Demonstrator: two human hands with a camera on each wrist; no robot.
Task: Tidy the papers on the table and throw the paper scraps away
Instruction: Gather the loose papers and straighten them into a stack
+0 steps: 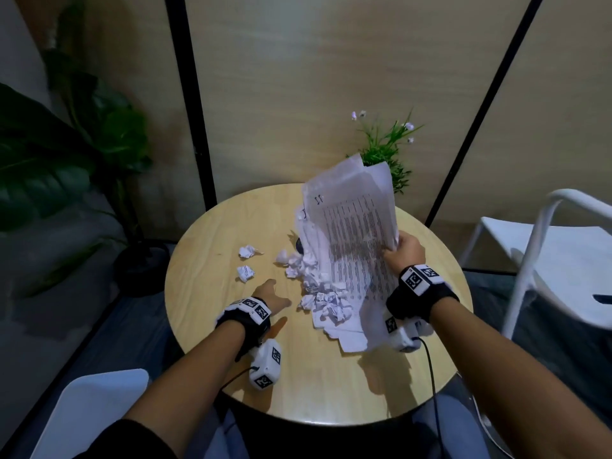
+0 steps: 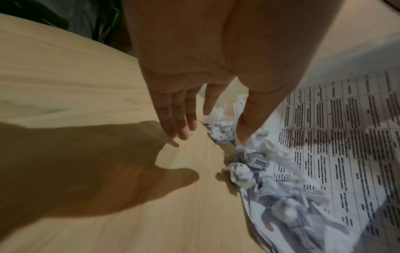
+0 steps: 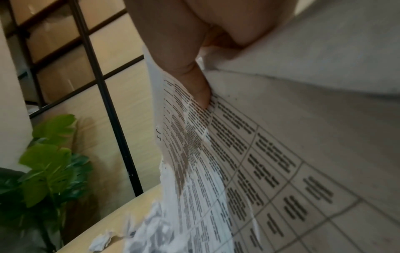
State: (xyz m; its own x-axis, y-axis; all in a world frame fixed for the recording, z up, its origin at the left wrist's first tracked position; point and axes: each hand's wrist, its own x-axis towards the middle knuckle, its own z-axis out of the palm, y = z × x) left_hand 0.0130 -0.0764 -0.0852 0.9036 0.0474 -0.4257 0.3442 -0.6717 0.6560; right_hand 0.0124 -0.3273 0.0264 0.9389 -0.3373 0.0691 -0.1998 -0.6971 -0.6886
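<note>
My right hand (image 1: 402, 248) grips the right edge of a sheaf of printed sheets (image 1: 351, 233) and holds it tilted up off the round wooden table (image 1: 231, 233); in the right wrist view the thumb (image 3: 194, 83) presses on the printed sheets (image 3: 249, 162). A heap of crumpled paper scraps (image 1: 318, 293) lies on and beside the sheets' lower part. Two more scraps, one (image 1: 247, 251) and another (image 1: 245, 272), lie apart to the left. My left hand (image 1: 270, 293) hovers flat over the table with straight fingers (image 2: 181, 119), just left of the scraps (image 2: 225, 126), holding nothing.
A small potted plant (image 1: 385, 150) stands at the table's far edge behind the sheets. A white chair (image 1: 543, 246) is at the right, another white chair's corner (image 1: 89, 412) at lower left. A large leafy plant (image 1: 66, 154) stands left of the table.
</note>
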